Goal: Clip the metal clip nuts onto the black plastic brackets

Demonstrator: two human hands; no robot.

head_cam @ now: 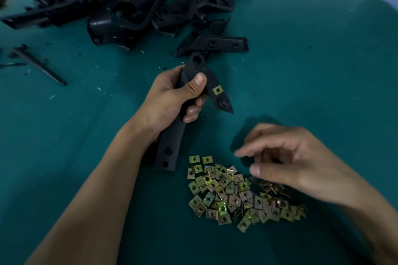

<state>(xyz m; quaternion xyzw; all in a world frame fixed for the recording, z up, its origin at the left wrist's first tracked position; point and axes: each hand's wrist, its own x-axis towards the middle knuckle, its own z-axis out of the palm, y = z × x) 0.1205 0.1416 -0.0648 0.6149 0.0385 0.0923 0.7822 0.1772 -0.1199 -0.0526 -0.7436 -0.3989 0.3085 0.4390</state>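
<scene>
Bracket (189, 101), black plastic, frame centre: gripped in the left hand (172, 97), thumb across its face, one clip nut (217, 90) already seated on its forked arm. Clip nuts (237, 193), loose heap (brass-coloured, square), lower centre on the green table (312, 60). Right hand (286, 165), blurred, hovers over the heap with fingers loosely curled, holding nothing visible. Further brackets (133, 6), piled at upper left; one separate bracket (213, 44) lies just above the held one.
</scene>
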